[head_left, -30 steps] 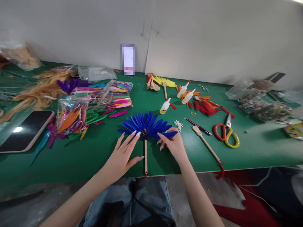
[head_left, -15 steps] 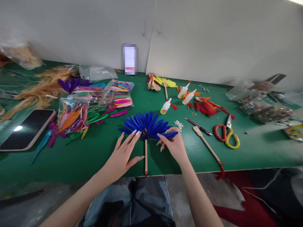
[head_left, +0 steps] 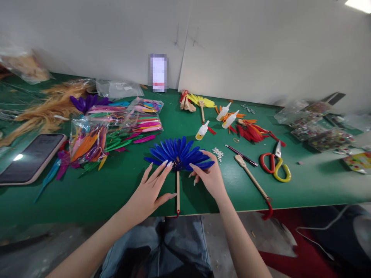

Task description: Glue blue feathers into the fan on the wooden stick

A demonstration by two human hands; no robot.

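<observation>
A fan of blue feathers (head_left: 176,150) on a wooden handle (head_left: 178,191) lies on the green table in front of me. My left hand (head_left: 153,183) rests over its left side with fingers spread, the fingertips at the feathers' base and the thumb touching the handle. At the fan's right edge my right hand (head_left: 209,175) pinches a blue feather (head_left: 203,166) between thumb and fingers. That feather's inner end meets the base of the fan. Small white beads (head_left: 217,154) lie just beyond my right hand.
To the right are a dark pen-like tool (head_left: 242,155), a bare wooden stick (head_left: 252,177) and scissors (head_left: 274,161). Glue bottles (head_left: 202,131) and red feathers (head_left: 252,130) stand or lie farther back. Bagged coloured feathers (head_left: 88,141) and a phone (head_left: 31,158) are at left.
My right hand has shifted slightly left, bringing the pinched feather closer in to the fan. The left hand stays in place. The left phone's screen has lit up, and the view has turned a little.
</observation>
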